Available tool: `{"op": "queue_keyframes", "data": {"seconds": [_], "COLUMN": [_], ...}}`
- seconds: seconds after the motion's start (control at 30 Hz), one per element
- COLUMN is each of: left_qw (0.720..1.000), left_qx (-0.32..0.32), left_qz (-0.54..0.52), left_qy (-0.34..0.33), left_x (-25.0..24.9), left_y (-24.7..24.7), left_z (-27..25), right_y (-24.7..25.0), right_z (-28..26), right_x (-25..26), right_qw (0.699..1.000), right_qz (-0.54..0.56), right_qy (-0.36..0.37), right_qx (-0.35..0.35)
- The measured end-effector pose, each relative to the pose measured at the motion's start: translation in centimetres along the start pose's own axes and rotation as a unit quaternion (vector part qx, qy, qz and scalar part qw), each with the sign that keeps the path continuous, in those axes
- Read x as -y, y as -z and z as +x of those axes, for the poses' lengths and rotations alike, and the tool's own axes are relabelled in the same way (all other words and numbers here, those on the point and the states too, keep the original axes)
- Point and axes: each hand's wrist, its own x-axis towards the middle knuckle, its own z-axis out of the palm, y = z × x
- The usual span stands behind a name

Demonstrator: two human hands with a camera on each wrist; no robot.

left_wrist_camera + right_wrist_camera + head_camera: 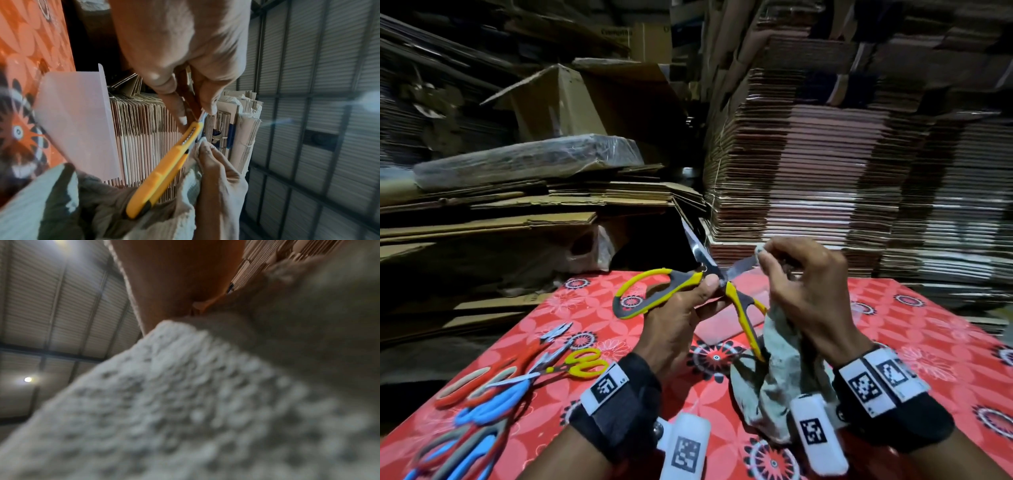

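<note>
Tall stacks of flat cardboard [825, 171] stand behind a table [914, 329] with a red flowery cover. Near its left edge, spare scissors [493, 387] lie in a heap. Above the middle of the table, the left hand [678, 325] holds the yellow and grey scissors [683, 281] up in the air, thumb and fingers curled tight where the two halves cross. They look hard and stiff, not heavy, with smooth, slippery, sharp blades spread wide. So the grippy handles or the crossing are the safe places to hold. The right hand [808, 294] pinches a soft, floppy rag [780, 377] around the right blade [743, 265]. The rest of the rag hangs down below the hand.
</note>
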Motion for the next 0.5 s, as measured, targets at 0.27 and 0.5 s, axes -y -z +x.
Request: {"op": "queue_keyframes", "data": {"seconds": [0.27,0.5], "left_qw": [0.999,0.999], "left_qx": [0.000,0.000], "left_qz": [-0.022,-0.029], "left_qy": [0.024,0.013], "left_x": [-0.7,-0.9], "left_y": [-0.2,-0.2], "left_z": [-0.2,-0.1], "right_y": [0.0,1.2], "right_z": [0.3,0.8], "right_x": [0.3,0.3], "right_qw": [0.999,1.000], "right_qz": [0.028,0.018], "right_qy": [0.007,-0.015], "right_qx": [0.030,-0.002]}}
